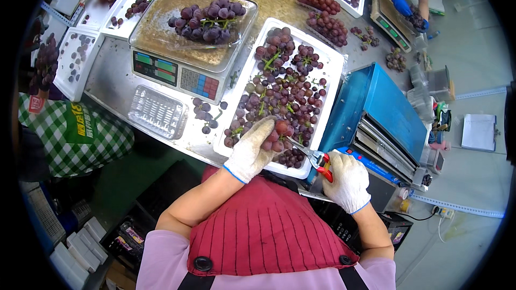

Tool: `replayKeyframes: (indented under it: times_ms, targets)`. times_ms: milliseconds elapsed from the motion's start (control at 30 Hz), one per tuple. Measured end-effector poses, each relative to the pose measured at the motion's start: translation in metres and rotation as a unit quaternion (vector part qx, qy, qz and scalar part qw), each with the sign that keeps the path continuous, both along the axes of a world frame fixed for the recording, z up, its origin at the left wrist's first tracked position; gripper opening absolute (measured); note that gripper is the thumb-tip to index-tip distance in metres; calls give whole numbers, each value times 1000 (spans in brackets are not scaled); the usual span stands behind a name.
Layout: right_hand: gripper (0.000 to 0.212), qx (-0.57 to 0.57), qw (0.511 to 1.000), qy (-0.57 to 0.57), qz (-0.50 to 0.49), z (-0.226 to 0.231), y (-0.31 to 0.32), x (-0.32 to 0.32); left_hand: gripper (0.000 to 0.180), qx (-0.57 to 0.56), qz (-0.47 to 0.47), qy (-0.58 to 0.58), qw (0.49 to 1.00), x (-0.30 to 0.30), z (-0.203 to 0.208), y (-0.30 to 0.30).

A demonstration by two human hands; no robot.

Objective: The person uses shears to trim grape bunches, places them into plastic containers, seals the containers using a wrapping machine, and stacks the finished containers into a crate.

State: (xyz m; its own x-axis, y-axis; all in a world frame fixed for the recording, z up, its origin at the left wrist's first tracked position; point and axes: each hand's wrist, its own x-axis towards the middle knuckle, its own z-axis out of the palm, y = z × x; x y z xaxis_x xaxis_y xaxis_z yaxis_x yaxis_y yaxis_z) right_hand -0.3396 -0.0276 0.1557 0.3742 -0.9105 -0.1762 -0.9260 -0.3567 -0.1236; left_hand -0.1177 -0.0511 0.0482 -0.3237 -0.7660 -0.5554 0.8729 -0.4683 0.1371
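My left hand (251, 149), in a white work glove, is closed on a small bunch of reddish grapes (279, 135) at the near edge of a white foam tray (332, 67). Red-handled pruning shears (321, 165) are gripped in my right hand (346, 180), also gloved in white. Their metal blades point left, toward the grapes in my left hand; whether they touch a stem I cannot tell. Many dark purple grapes (285, 86) with green stems fill the tray. Beyond it to the left, a digital scale (177, 75) carries a large grape bunch (210, 20) in a clear plastic tray.
An empty clear punnet (157, 113) and a few loose grapes (207, 114) lie left of the tray. On the right stands a blue machine (371, 107). A co-worker's blue-gloved hand (401, 5) is by another scale (389, 24). Someone in a green checked apron (80, 139) is at left.
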Motion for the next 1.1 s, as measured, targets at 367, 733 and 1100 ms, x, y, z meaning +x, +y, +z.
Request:
replayKeyframes:
  times_ms: [367, 733, 1100]
  targets:
    - [26, 23, 1000, 2, 5, -10, -5, 0, 31, -10, -10, -38, 999, -6, -5, 4]
    - [31, 62, 960, -187, -198, -13, -1, -12, 33, -37, 7, 41, 998, -4, 17, -9]
    - [50, 113, 970, -100, -190, -63, 28, 22, 44, -92, -20, 3, 996, 22, -6, -7]
